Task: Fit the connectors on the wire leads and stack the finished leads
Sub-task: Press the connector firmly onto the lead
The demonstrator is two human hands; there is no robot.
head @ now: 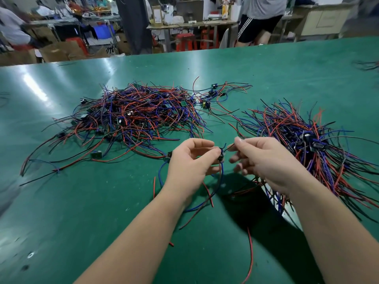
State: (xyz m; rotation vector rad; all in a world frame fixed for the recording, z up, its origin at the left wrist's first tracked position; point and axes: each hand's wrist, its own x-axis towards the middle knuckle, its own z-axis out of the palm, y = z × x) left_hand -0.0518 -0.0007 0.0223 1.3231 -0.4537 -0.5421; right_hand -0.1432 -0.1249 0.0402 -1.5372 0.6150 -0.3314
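Note:
My left hand (189, 160) pinches a small dark connector module (221, 155) above the green table; blue and red leads hang down from it. Just to its right, my right hand (264, 158) pinches the end of a thin black wire (230, 148) between thumb and forefinger, its tip touching the module. A wide tangled pile of red, blue and black leads with small boards (139, 111) lies beyond my left hand. A second, denser heap of leads (307, 140) lies to the right, behind my right hand.
The green table (82, 201) stretches all around. Loose red wires (250, 253) lie near my right forearm. A few separate modules with leads (213, 95) sit between the piles. Behind the far edge are benches, red stools and people.

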